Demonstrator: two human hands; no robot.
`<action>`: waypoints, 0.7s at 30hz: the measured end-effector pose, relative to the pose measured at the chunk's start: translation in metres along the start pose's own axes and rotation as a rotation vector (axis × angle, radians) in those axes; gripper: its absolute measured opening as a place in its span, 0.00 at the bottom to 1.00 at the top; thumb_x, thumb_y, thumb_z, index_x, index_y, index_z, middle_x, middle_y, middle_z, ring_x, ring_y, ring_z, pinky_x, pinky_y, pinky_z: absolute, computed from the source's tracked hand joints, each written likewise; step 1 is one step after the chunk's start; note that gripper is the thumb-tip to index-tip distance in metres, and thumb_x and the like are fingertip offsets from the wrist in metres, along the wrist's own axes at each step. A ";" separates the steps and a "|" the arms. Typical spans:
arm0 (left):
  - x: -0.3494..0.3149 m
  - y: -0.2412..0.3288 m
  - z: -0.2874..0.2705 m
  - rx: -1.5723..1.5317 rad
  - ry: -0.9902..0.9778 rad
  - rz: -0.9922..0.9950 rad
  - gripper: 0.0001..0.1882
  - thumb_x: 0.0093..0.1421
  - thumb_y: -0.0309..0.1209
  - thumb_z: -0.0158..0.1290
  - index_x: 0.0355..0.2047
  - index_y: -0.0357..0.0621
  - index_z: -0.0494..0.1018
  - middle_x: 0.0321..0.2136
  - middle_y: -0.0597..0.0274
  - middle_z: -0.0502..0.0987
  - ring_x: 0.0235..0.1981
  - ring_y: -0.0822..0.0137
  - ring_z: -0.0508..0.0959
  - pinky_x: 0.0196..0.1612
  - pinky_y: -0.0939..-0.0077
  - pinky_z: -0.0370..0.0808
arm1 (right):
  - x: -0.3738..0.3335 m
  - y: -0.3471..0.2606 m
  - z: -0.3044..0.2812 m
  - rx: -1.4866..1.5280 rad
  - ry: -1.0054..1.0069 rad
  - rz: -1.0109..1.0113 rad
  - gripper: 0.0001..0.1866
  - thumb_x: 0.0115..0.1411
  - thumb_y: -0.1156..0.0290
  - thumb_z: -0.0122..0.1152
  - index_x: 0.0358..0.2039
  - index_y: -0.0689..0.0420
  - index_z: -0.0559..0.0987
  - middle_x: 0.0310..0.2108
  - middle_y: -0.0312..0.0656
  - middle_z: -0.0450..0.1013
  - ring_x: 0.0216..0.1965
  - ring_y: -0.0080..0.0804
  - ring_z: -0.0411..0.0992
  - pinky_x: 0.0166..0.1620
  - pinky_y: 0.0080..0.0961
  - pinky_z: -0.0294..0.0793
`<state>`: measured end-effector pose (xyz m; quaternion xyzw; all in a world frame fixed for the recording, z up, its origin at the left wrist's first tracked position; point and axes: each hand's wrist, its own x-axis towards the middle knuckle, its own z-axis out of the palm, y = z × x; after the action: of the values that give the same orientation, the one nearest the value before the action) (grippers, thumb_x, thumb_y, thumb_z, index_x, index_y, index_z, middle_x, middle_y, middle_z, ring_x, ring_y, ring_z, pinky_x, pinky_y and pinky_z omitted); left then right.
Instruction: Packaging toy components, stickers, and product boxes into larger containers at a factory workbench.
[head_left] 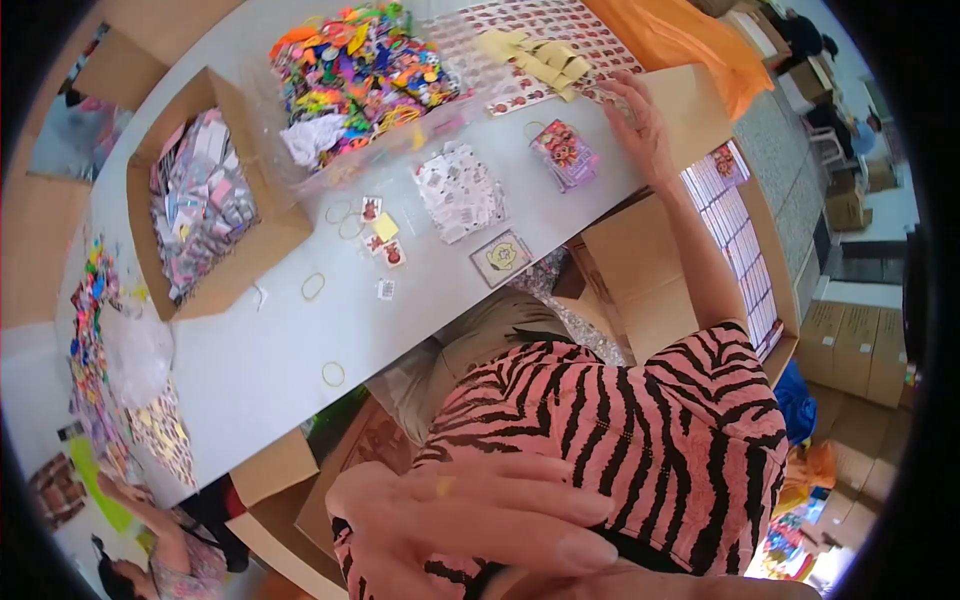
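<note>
My right hand (642, 120) reaches over the far right of the table. Its fingers are apart, beside pale yellow strips (545, 62) lying on a printed sticker sheet (560, 20). Nothing shows in its grasp. Close to the camera, my left hand (470, 510) is raised before my chest, its fingers stretched out toward the right and nothing visible in them. Below my right hand lies a purple pack of cards (565, 155). To its left are a stack of black-and-white printed papers (460, 192) and a square card with a yellow cartoon (501, 258).
A clear bin of colourful trinkets (295, 180) and a cardboard box of small packets (275, 245) stand on the table (250, 400). Rubber bands (313, 287) and small stickers (371, 208) lie nearby. A box of packs in rows (735, 225) sits right. A co-worker (175, 560) is at lower left.
</note>
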<state>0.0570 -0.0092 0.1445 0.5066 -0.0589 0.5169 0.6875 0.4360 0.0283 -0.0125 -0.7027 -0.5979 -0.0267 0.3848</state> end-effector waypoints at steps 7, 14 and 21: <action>0.018 -0.011 -0.009 -0.094 -0.091 -0.187 0.15 0.59 0.48 0.51 0.36 0.53 0.74 0.36 0.51 0.75 0.38 0.46 0.75 0.49 0.46 0.66 | 0.002 0.054 -0.074 -0.049 0.138 0.146 0.14 0.58 0.76 0.53 0.45 0.57 0.74 0.51 0.45 0.66 0.55 0.38 0.63 0.56 0.28 0.62; 0.068 -0.150 -0.073 0.878 -0.341 -0.436 0.18 0.56 0.29 0.52 0.47 0.37 0.70 0.46 0.53 0.74 0.47 0.60 0.73 0.50 0.69 0.68 | -0.031 0.065 -0.094 -0.085 0.020 0.305 0.22 0.57 0.67 0.58 0.52 0.53 0.70 0.54 0.46 0.65 0.56 0.41 0.63 0.57 0.31 0.62; 0.110 -0.274 -0.089 1.102 -0.563 -0.182 0.18 0.53 0.25 0.53 0.46 0.37 0.68 0.43 0.49 0.72 0.44 0.49 0.73 0.45 0.64 0.71 | -0.063 0.062 -0.077 -0.267 -0.337 0.170 0.35 0.49 0.64 0.63 0.58 0.54 0.62 0.59 0.52 0.55 0.61 0.50 0.54 0.61 0.40 0.55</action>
<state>0.2788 0.1431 -0.0062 0.9066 0.0806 0.2575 0.3246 0.5037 -0.0668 -0.0212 -0.7900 -0.5833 0.0445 0.1839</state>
